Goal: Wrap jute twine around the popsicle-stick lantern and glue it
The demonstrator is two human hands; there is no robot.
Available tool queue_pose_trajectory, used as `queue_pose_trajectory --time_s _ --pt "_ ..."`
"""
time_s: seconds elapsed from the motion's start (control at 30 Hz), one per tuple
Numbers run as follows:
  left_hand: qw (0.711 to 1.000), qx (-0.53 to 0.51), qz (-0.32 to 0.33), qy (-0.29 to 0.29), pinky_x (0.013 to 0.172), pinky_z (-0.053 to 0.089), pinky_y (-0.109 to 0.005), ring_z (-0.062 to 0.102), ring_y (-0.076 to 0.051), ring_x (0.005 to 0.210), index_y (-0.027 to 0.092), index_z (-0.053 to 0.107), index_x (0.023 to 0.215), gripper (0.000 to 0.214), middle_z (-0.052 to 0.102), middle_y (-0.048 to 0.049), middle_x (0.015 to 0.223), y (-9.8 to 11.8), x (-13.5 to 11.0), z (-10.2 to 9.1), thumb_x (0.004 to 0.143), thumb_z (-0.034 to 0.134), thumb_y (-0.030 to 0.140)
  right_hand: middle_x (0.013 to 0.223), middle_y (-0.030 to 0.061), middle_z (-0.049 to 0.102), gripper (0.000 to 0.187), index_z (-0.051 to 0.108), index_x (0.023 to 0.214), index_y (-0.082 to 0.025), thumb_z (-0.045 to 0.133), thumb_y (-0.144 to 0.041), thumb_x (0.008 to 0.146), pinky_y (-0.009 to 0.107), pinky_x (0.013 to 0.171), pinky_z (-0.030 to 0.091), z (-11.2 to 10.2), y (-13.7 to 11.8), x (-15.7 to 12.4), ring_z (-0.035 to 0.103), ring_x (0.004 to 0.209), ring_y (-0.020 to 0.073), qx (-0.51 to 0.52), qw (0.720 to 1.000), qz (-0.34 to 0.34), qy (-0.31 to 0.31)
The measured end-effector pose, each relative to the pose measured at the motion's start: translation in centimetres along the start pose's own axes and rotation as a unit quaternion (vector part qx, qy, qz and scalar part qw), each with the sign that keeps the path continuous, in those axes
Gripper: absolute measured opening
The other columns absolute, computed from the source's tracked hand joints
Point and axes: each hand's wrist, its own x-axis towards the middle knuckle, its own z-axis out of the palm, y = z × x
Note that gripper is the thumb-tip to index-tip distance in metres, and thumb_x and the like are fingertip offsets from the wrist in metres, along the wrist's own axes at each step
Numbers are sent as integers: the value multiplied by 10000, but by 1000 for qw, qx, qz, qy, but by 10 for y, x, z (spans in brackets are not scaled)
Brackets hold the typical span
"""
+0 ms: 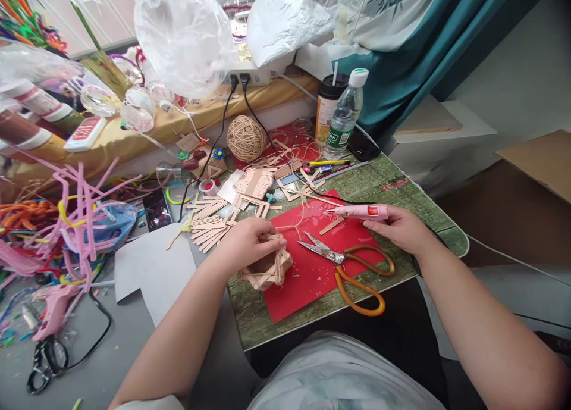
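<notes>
Stick basket sits on red paper, left hand clamped over its rim. Right hand pinches a pink glue gun above the scissors.

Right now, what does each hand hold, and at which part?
Left hand holds the stick box by its top rim. Right hand holds the pink glue pen at its rear end.

Your left hand grips the popsicle-stick frame; your right hand holds the pink glue gun above the red sheet.
</notes>
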Motion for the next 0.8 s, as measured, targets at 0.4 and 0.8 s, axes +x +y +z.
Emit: queue_pose_trajectory --time_s 0.4,0.8 --pt "1000 13 -16 3 729 418 -339 615 -218 830 237 635 781 480 687 -27 848 0 4 3 1072 463 579 1282 76 811 433 838 1221 -272 823 -535 877 533 1100 578 -1 8 1 736 1202 384 -6 1000 -6 5" --pt "985 -133 -51 92 850 561 -343 746 -230 976 283 815 1087 417 821 -32 1085 -18 -1 1 1064 500 555 1241 97 818 445 847 1184 -258 836 -557 855 516 1046 603 -1 3 0 744 1164 385 -18 1000 -24 0"
